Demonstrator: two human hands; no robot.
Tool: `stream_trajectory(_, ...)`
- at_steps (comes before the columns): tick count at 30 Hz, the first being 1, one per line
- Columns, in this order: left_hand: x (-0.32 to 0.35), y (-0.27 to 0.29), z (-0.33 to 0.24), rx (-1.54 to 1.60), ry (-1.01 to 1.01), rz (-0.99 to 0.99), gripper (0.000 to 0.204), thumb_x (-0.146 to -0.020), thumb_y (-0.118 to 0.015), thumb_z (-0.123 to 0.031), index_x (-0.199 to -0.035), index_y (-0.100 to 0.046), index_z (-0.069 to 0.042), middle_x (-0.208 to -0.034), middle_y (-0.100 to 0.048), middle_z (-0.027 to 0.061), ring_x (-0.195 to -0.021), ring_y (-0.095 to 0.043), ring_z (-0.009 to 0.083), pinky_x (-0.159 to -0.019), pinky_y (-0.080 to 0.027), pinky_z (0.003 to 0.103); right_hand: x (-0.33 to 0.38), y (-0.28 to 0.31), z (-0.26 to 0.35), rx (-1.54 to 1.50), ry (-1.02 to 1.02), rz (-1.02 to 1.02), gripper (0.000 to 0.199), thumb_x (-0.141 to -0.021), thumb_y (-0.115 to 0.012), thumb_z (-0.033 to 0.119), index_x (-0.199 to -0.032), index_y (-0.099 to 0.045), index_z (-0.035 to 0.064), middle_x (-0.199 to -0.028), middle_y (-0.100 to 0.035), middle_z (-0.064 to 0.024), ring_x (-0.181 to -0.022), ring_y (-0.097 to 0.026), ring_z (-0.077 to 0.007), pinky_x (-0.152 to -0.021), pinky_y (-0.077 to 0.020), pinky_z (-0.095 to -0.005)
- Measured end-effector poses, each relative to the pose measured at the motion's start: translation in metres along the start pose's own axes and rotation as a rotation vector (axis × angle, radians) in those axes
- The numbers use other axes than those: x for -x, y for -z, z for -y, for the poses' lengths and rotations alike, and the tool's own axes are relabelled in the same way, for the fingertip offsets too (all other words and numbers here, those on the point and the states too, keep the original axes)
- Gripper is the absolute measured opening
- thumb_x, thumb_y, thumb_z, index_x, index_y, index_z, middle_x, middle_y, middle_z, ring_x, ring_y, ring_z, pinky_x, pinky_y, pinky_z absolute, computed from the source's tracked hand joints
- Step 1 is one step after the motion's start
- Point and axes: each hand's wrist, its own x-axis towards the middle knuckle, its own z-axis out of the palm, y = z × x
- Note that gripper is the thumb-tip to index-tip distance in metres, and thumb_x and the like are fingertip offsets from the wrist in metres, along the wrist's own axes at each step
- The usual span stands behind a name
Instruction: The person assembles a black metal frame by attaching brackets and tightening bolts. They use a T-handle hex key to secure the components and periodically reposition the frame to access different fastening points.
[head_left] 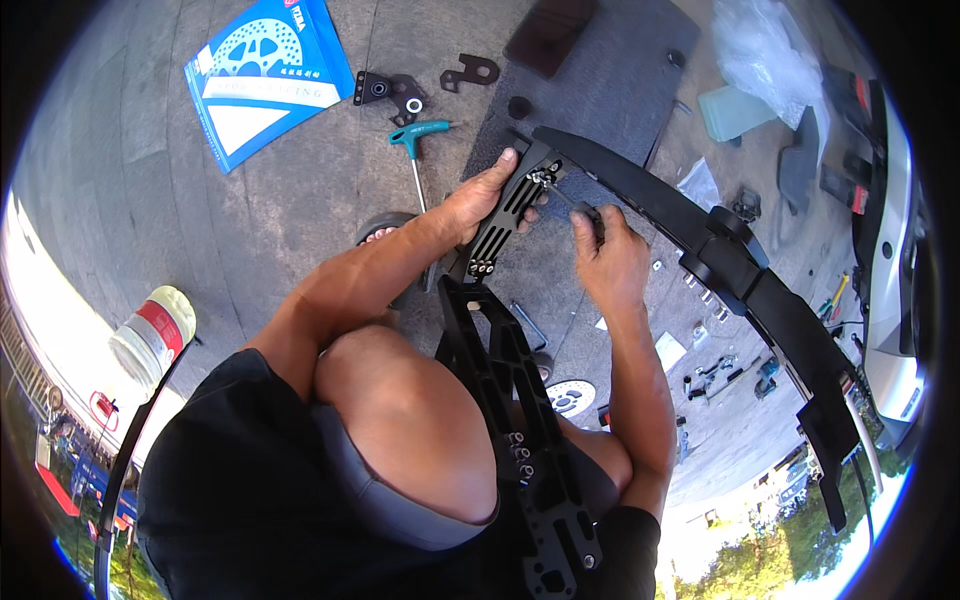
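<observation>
My left hand (480,205) grips a black slotted metal plate (503,222) from its left side, with the thumb along its upper edge. Silver bolts show at both ends of the plate. A long black openwork metal frame (503,350) runs from its lower end across my lap. My right hand (613,262) is closed on a dark-handled driver (562,194), whose thin shaft points at the bolts (541,178) on the upper end. The exact kind of tip is hidden. Behind the plate lies a long, curved black fender-like piece (640,178).
A teal T-handle hex key (415,135) lies beyond my left forearm, near black brackets (395,95) and a blue package (268,85). A dark mat (610,80) is ahead. Loose bolts and parts (715,378) and a brake disc (571,397) lie right; a bucket (153,335) stands left.
</observation>
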Motion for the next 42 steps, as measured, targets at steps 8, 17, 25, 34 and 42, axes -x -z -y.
stream_trajectory(8,-0.001,0.002,0.003,0.01,0.013,-0.001,0.073,-0.088,-0.039,-0.069,-0.121,-0.055,-0.005,-0.094,-0.061,0.0112,-0.074,-0.058,0.0175,-0.064,-0.053,0.032,-0.004,-0.002,0.002,0.258,-0.073,0.079,0.042,-0.087,-0.066,0.022,-0.121,-0.05,0.0038,-0.076,-0.066,-0.0149,-0.067,-0.067,-0.0291,-0.061,-0.0523,-0.0391)
stream_trajectory(17,-0.001,0.004,0.005,0.073,0.049,0.014,0.074,-0.086,-0.04,-0.071,-0.115,-0.057,-0.005,-0.09,-0.06,0.0107,-0.07,-0.055,0.0171,-0.063,-0.051,0.032,0.005,-0.002,0.0,-0.091,0.082,0.011,0.04,-0.084,-0.066,0.008,-0.121,-0.052,0.0036,-0.083,-0.066,-0.0152,-0.069,-0.067,-0.0255,-0.061,-0.053,-0.0356)
stream_trajectory(25,-0.002,-0.003,-0.004,0.03,0.007,-0.015,0.069,-0.094,-0.037,-0.061,-0.124,-0.053,-0.002,-0.104,-0.063,0.0167,-0.091,-0.063,0.024,-0.079,-0.053,0.037,0.002,-0.003,-0.005,-0.06,0.168,-0.017,0.038,-0.085,-0.065,0.007,-0.12,-0.053,0.0033,-0.087,-0.065,-0.0159,-0.069,-0.067,-0.0246,-0.061,-0.0524,-0.0345)
stream_trajectory(34,-0.002,-0.008,-0.005,0.003,-0.007,-0.013,0.067,-0.093,-0.035,-0.065,-0.118,-0.057,-0.007,-0.091,-0.062,0.0094,-0.07,-0.055,0.0152,-0.063,-0.051,0.03,0.002,-0.008,-0.004,-0.017,0.021,-0.035,0.032,-0.086,-0.067,0.013,-0.114,-0.055,0.0034,-0.08,-0.066,-0.0134,-0.065,-0.067,-0.0257,-0.057,-0.0515,-0.0362)
stream_trajectory(42,-0.005,-0.003,-0.004,0.019,0.001,0.044,0.073,-0.091,-0.031,-0.068,-0.122,-0.052,-0.006,-0.094,-0.059,0.0111,-0.075,-0.055,0.0167,-0.067,-0.051,0.032,0.001,-0.01,0.0,-0.061,0.017,-0.089,0.032,-0.086,-0.068,0.019,-0.111,-0.055,0.0044,-0.074,-0.066,-0.0117,-0.061,-0.066,-0.0252,-0.055,-0.0507,-0.0365)
